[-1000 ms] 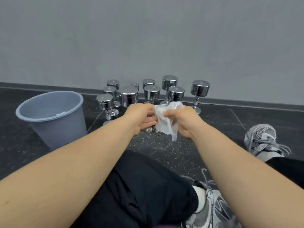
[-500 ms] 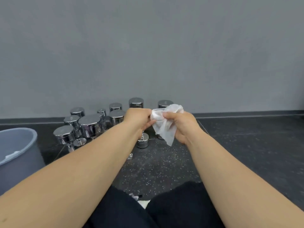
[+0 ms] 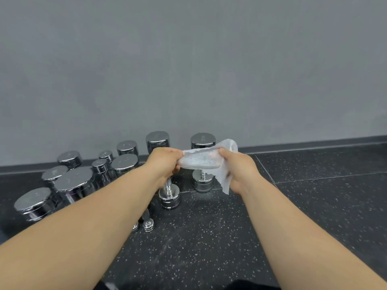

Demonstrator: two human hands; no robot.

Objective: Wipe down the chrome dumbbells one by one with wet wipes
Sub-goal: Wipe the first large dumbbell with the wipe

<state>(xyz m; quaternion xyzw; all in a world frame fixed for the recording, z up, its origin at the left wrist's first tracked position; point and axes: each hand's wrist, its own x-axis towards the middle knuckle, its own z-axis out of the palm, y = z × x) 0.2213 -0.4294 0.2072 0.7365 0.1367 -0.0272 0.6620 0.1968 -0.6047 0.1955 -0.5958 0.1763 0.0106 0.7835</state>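
A thin white wet wipe (image 3: 201, 161) is stretched between my two hands, so sheer that the speckled floor shows through it. My left hand (image 3: 165, 164) pinches its left edge and my right hand (image 3: 236, 170) grips its right side, with a loose corner hanging below. Several chrome dumbbells (image 3: 73, 181) stand upright on the floor behind and to the left. One dumbbell (image 3: 169, 194) stands right below my left hand. Another dumbbell (image 3: 203, 181) stands behind the wipe, its shaft partly hidden.
The grey wall (image 3: 188, 70) runs close behind the dumbbells, with a dark baseboard (image 3: 314, 144) at its foot. Two small dumbbells (image 3: 147, 223) stand beside my left forearm. Black speckled rubber floor (image 3: 314, 206) stretches to the right.
The wipe was bunched between my hands; now it is pulled out flat as my hands have moved apart. The view has lifted and swung right, and the grey bin is out of sight.
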